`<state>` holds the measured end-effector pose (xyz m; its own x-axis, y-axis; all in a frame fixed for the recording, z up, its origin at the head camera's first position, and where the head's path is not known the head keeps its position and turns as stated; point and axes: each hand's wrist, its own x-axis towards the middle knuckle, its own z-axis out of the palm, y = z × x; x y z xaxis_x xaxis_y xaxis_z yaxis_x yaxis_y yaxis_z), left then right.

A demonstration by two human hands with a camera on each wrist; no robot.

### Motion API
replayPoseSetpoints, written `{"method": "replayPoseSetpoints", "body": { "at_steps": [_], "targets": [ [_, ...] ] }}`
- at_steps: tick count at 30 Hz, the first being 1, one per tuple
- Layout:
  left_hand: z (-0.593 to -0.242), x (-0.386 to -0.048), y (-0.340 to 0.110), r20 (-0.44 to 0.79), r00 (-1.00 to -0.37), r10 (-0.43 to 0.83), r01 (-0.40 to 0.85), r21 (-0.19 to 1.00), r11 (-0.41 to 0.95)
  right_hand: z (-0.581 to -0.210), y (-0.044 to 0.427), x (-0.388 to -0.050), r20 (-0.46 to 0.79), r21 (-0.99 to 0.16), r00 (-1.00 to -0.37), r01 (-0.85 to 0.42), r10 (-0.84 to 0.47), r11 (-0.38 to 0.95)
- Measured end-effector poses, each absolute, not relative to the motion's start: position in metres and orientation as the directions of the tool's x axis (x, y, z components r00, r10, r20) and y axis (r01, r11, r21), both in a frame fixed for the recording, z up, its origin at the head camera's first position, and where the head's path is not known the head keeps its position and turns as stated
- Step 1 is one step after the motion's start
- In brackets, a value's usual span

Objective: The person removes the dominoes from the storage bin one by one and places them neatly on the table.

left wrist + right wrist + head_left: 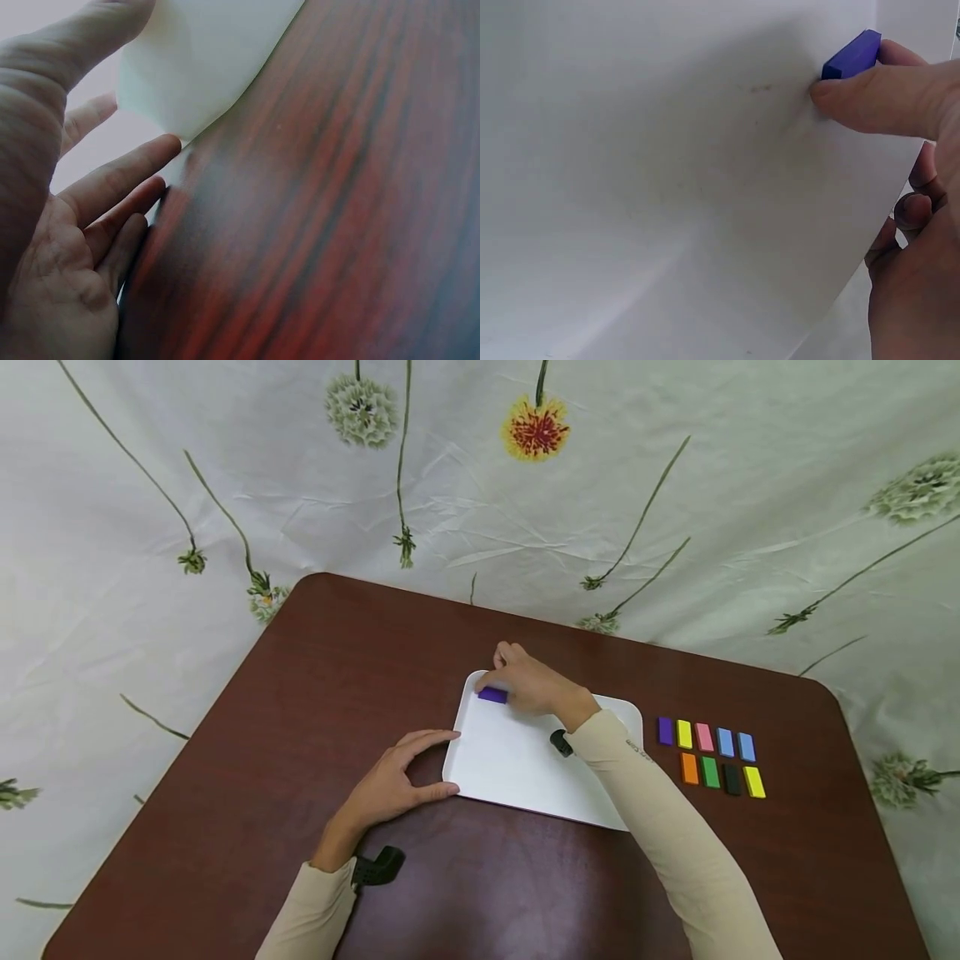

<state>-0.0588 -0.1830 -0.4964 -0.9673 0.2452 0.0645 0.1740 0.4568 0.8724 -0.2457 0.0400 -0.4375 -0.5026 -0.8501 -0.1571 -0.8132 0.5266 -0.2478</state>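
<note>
A purple block [492, 694] lies inside the white tray [525, 777], near its far left corner. My right hand [531, 683] pinches that block; in the right wrist view the thumb and a finger are on either side of the purple block [853, 55], other fingers curled beyond the tray's rim. At the tray's left side, my left hand [390, 781] rests with thumb and fingers spread, their tips at the rim. The left wrist view has the left hand [82, 225] with its fingers fairly straight beside the tray corner [202, 75].
Right of the tray, two rows of small coloured blocks lie on the dark brown table [360, 660]: among them a purple block [665, 731], a pink block [703, 737], a green block [709, 772] and a black block [731, 779]. A flower-patterned cloth [465, 485] hangs behind.
</note>
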Motion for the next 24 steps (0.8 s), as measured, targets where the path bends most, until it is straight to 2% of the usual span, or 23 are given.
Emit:
{"method": "replayPoseSetpoints", "body": {
  "at_steps": [5,9,16,24],
  "targets": [
    [-0.496,-0.060,-0.183,0.061,-0.967,0.246,0.171,0.873,0.456,-0.431,0.041,-0.245,-0.188,-0.191,-0.505,-0.822,-0.842,0.536],
    [-0.495,-0.060,-0.183,0.062,-0.967,0.249,0.173,0.872,0.458,-0.429,0.043,-0.244,-0.213,-0.187,-0.516,-0.812,-0.830,0.553],
    [-0.496,-0.059,-0.183,0.064,-0.966,0.250,0.178,0.867,0.466,-0.429,0.050,-0.243,-0.183,-0.220,-0.526,-0.801,-0.830,0.557],
    [-0.495,-0.058,-0.183,0.062,-0.968,0.244,0.173,0.867,0.467,-0.412,0.071,-0.235,-0.209,-0.283,-0.577,-0.737,-0.789,0.614]
  ]
}}
